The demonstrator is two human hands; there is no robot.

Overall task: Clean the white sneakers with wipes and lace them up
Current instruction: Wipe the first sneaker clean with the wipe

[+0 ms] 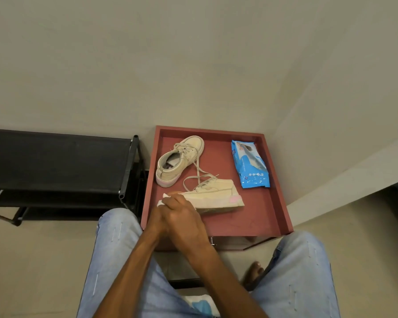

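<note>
**Hands on the near sneaker's toe, wipe in the grip**

We see both sneakers inside a red tray (283,180) set in the corner. The far sneaker (182,157) stands upright with its laces loose. The near sneaker (216,193) lies on its side, a pink patch at its heel, its laces trailing toward the other.

Our right hand (184,216) curls round a white wipe (162,199) at the near sneaker's toe. The left hand (157,218) sits mostly behind it, and we cannot tell its grip.

A blue wipes pack (249,165) lies flat, right of the sneakers. Its print is too small to read.

A black rack (55,157) stands left of the tray.
</note>
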